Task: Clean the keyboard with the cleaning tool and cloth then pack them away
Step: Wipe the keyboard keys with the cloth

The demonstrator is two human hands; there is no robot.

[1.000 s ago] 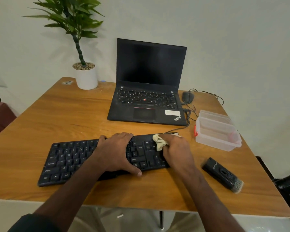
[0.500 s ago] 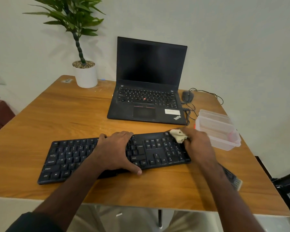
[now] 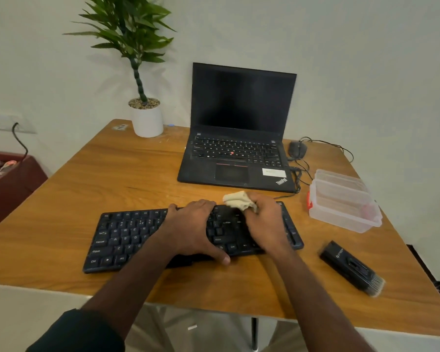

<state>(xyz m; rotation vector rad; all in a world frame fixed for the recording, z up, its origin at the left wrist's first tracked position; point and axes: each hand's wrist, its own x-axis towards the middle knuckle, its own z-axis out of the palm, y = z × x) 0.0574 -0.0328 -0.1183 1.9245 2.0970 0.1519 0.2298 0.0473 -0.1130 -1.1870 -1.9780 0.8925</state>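
A black keyboard lies across the near part of the wooden table. My left hand rests on its middle, fingers over the far edge and thumb at the near edge, holding it steady. My right hand grips a bunched beige cloth over the keyboard's right half, near the far edge. The black cleaning tool, with a brush at its near end, lies on the table to the right of the keyboard, apart from both hands.
An open black laptop stands behind the keyboard. A mouse and its cable lie right of it. A clear plastic box sits at the right, a potted plant at the back left.
My right hand with the cloth went right to the keyboard's far right corner, then came back left toward the middle. My left hand has stayed on the keyboard.
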